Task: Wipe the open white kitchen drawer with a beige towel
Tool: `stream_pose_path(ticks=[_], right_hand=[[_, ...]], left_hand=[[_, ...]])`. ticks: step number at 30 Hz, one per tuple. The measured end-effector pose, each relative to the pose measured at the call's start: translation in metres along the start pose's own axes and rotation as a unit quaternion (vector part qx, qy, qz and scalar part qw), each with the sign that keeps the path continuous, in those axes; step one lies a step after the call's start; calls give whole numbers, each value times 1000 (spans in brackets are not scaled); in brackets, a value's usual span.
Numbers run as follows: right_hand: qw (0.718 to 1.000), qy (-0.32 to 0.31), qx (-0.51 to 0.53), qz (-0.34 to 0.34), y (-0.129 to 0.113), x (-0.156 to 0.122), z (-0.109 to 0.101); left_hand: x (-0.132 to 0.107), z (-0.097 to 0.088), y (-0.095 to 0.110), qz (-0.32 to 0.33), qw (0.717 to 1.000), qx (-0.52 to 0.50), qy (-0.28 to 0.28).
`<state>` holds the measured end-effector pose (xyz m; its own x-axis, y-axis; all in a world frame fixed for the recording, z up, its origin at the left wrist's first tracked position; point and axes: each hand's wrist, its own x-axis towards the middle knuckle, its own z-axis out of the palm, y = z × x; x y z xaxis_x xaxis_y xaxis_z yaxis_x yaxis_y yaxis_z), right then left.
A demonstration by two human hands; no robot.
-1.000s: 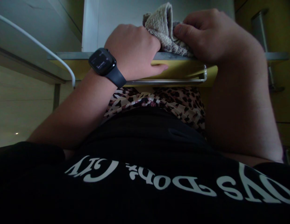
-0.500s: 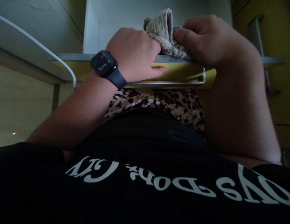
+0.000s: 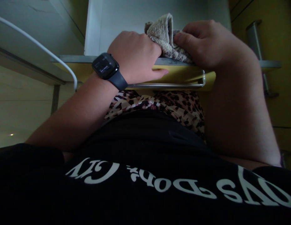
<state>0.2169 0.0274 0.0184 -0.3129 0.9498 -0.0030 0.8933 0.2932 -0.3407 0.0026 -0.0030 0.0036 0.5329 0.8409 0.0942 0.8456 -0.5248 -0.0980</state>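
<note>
A pulled-out drawer (image 3: 126,18) with pale inner walls and a yellow front stands before my body. My left hand (image 3: 136,56), wearing a black watch (image 3: 105,66) on the wrist, is closed over the drawer's front edge; its fingers curl inward out of sight and the thumb lies outside. Beside it a beige-grey, rough-textured cloth (image 3: 163,34) is bunched up on that edge. My right hand (image 3: 203,43) is closed on the cloth's right side, thumb on top, with most of its fingers hidden.
A metal bar handle (image 3: 180,85) runs along the drawer front, just under my left thumb. At the left hangs a white cable (image 3: 42,47). Yellow cabinet fronts with another handle (image 3: 254,37) are at the right.
The view has shifted slightly, so drawer and hands sit a little lower in the picture. Both hands and the cloth keep nearly the same places on the drawer edge.
</note>
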Motion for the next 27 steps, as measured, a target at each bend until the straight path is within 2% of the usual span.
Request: stream_pose_path(ticks=[16, 27], right_hand=[[1000, 1, -4, 2, -1, 1, -2], [1000, 0, -3, -4, -2, -1, -2]], left_hand=[[-1, -1, 0, -19, 1000, -15, -12], [-1, -1, 0, -6, 1000, -14, -1]])
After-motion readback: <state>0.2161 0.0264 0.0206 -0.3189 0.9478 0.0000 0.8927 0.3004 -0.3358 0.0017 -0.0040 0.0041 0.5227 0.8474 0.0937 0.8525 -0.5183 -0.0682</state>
